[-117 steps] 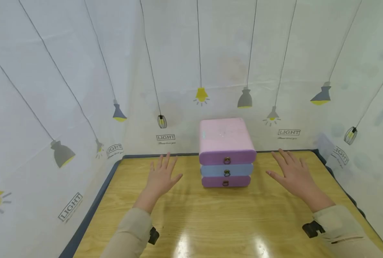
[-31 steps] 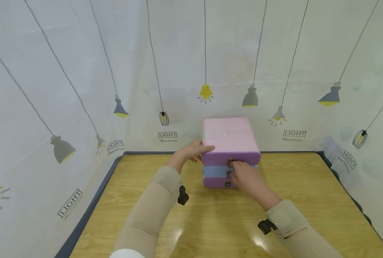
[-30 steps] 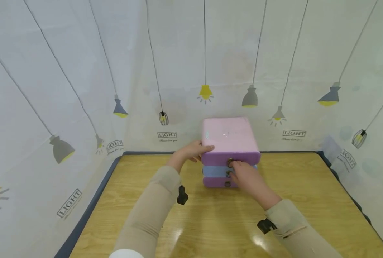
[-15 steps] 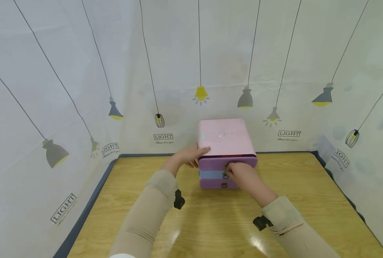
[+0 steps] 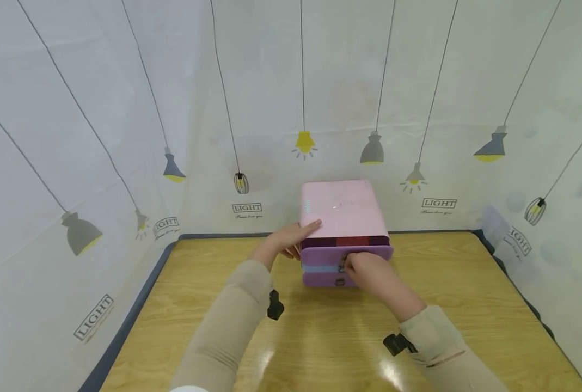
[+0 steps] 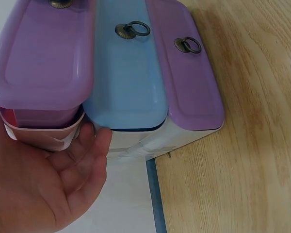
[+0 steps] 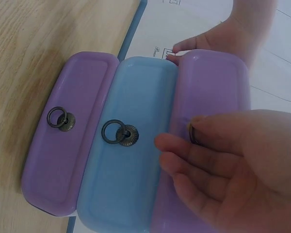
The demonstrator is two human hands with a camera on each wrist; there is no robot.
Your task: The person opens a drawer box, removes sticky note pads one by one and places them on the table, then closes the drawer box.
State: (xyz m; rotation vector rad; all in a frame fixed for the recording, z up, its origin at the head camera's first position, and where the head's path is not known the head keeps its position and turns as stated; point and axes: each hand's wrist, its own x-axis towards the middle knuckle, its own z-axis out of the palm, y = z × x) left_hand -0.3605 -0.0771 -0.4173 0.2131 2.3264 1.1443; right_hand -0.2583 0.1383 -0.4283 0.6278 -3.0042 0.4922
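The drawer cabinet [image 5: 342,207] stands on the far part of the table [image 5: 315,343], its top drawer [image 5: 320,256] partly out. The right hand [image 5: 373,271] pinches that drawer's ring [image 7: 192,134] and should pull level and straight, while the left hand [image 5: 288,237], gripping the cabinet's left side, thumb on top, should brace against sliding.

Wooden table [image 5: 315,337], pale backdrop [image 5: 256,71] (lamp-printed)

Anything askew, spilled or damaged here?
Nothing stands out. The top drawer is partly out, but the right hand pinches its ring, so that looks deliberate; no visible spill or damage on the drawer box or table.
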